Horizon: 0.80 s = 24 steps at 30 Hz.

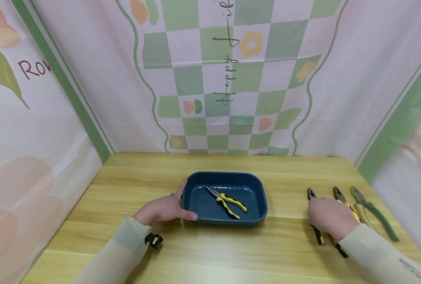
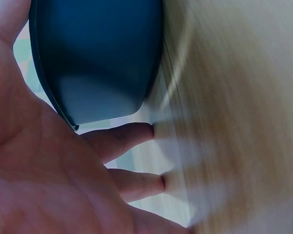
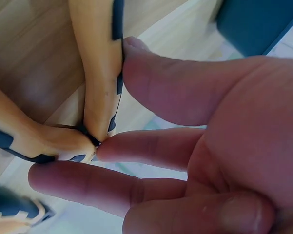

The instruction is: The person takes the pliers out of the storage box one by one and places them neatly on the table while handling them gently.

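Note:
A dark blue rectangular tray [image 1: 228, 177] stands on the wooden table. Inside it lie long-nose pliers [image 1: 225, 203] with yellow and black handles. My left hand [image 1: 165, 207] rests against the tray's left end, thumb at the near corner and the other fingers extended and spread, as the left wrist view shows. Over on the right, my right hand [image 1: 332, 217] holds pliers [image 1: 311, 193] by their yellow-black handles [image 3: 97, 63]. The thumb lies along one handle, with fingertips at the joint and beside the other handle. From the head view, the hand hides most of these pliers.
Right of the held pliers lie second yellow-black pliers [image 1: 339, 195], partly under the right hand, and green-handled pliers [image 1: 382, 217] near the table's right side. Printed cloth [image 1: 217, 79] hangs behind the table and on both sides.

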Tool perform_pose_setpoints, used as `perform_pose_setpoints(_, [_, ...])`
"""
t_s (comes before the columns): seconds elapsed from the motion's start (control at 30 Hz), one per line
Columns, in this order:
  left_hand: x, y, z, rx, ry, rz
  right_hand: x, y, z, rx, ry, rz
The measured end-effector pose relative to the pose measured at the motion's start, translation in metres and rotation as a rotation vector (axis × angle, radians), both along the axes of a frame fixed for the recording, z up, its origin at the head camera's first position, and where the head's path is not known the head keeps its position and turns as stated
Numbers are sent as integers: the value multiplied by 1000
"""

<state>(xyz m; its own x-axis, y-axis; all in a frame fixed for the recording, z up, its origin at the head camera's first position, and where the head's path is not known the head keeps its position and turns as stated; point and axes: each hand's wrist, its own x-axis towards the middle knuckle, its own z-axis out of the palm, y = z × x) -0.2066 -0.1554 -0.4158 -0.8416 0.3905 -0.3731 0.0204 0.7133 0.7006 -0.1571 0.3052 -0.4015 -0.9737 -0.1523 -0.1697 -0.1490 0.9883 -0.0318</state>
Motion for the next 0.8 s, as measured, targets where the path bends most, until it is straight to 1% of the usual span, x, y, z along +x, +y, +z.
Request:
perform_pose_setpoints(0.1, [-1, 0, -1, -5, 8, -7, 1, 8, -1, -20, -46, -54])
perform_pose_setpoints(0.2, [-2, 1, -1, -9, 11, -6, 1, 14, -2, -20, -78, -75])
perform_pose_setpoints(0.4, [-2, 1, -1, -13, 13, -7, -1, 23, -3, 9, -32, -22])
perform_pose_setpoints(0.53, [-2, 1, -2, -14, 15, -10, -1, 25, -2, 22, -20, -13])
perform_pose_setpoints(0.67, [-2, 1, -2, -10, 12, -8, -1, 26, -1, 26, -41, -17])
perform_pose_setpoints(0.8, [-3, 1, -2, -6, 12, -9, -1, 23, 3, 17, -83, -36])
